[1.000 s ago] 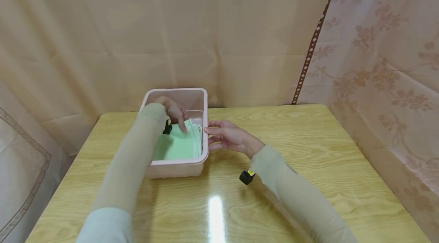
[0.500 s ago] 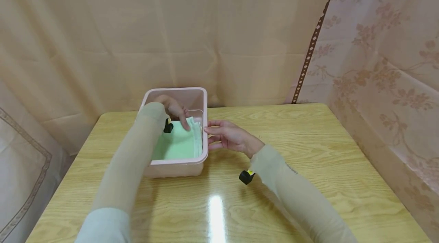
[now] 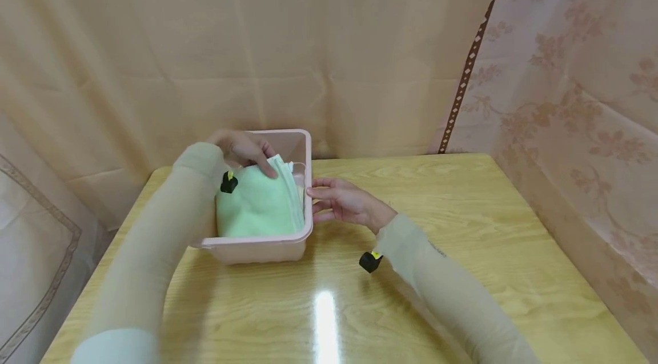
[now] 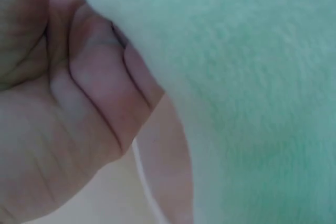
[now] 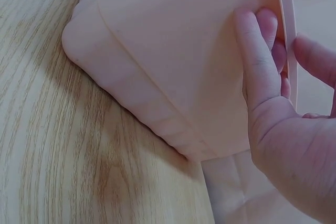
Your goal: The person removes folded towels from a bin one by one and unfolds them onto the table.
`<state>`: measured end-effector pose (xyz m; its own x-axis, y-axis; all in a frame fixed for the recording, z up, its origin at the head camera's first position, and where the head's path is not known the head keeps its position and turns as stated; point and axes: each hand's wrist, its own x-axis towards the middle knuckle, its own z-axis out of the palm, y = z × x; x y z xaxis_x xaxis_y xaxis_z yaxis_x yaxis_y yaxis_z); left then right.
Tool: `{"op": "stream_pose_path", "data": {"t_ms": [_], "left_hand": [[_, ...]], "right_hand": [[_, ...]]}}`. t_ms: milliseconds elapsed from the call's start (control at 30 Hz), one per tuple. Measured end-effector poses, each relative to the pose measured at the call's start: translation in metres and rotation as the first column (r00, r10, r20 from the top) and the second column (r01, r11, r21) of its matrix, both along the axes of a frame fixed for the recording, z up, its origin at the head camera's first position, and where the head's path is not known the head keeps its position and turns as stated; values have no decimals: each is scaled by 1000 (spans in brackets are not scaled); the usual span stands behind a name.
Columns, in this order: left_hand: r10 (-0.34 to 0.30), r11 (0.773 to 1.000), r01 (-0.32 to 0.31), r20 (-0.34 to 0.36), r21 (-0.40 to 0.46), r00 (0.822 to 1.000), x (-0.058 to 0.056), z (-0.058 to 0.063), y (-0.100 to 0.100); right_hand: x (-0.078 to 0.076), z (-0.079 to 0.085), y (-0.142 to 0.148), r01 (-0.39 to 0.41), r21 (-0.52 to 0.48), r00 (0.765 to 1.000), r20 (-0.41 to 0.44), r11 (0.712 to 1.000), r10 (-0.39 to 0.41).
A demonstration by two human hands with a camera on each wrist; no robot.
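A folded light green towel (image 3: 257, 204) sits tilted in a pink plastic bin (image 3: 262, 251), its far edge lifted. My left hand (image 3: 244, 150) grips that far edge, thumb on top and fingers curled beneath. Close up in the left wrist view, the towel's fuzzy cloth (image 4: 252, 77) covers part of the curled fingers (image 4: 100, 72). My right hand (image 3: 341, 203) holds the bin's right rim. In the right wrist view its fingers (image 5: 257, 61) press the outer wall under the rim, and the thumb lies at the rim's edge.
The bin stands on a wood-grain table (image 3: 411, 198), left of centre near the back edge. A beige curtain (image 3: 360, 55) hangs behind, and a floral cloth (image 3: 581, 95) hangs at the right. Something pale shows inside the bin beside the towel.
My left hand has moved up and to the left, raising the towel's far edge higher out of the bin. The right hand has stayed on the rim.
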<state>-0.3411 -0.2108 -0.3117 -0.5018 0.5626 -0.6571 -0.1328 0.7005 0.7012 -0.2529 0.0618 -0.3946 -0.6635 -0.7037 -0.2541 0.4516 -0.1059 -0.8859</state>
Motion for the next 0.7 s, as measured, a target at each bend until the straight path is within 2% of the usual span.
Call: {"op": "stream_pose_path", "data": {"t_ms": [167,233,333,533,700], "left_hand": [[51,996,-47,-47,69,998,8,16,-9],[57,995,-50,-83,84,995,11,23,-13],[100,991,-86,-134,106,986,16,36,-19],[189,974,-149,-257,170,948,25,56,-24],[305,936,-236,-266,262,914,31,63,-24]], "right_hand": [[-2,1,-1,0,5,1000,0,1000,0],[-2,1,-1,-3,-1,1000,1,1000,3],[-1,2,-1,-4,-10,1000,7,1000,4],[0,3,1,-3,-18,1000,2,1000,3],[0,2,1,-15,-23,1000,-11,1000,15]]}}
